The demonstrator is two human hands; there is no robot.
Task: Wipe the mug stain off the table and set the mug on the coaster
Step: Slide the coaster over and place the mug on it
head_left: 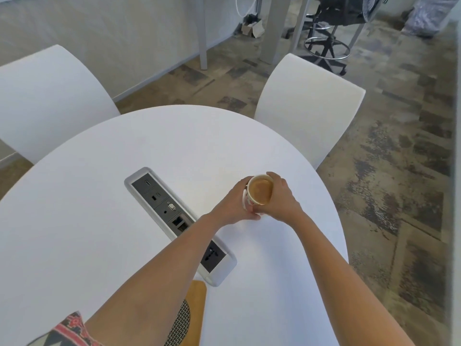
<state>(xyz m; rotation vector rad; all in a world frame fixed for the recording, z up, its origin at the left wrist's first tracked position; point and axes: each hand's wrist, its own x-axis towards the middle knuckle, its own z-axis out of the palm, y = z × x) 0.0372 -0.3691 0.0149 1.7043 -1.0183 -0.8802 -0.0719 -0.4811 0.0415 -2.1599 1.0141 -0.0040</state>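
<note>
Hands [259, 199] around mug [258, 192] on table [99, 221].

Office meeting area: round white table [99, 221] with inset power/data port strip [162, 203], white chairs [309, 108], office stool [329, 28].

Mug [259, 190] upright on white worktop [99, 233] at 3 o'clock of centre, pale with red print, full of tan coffee; tan coaster [197, 300] flat at 6 o'clock, part hidden.
</note>
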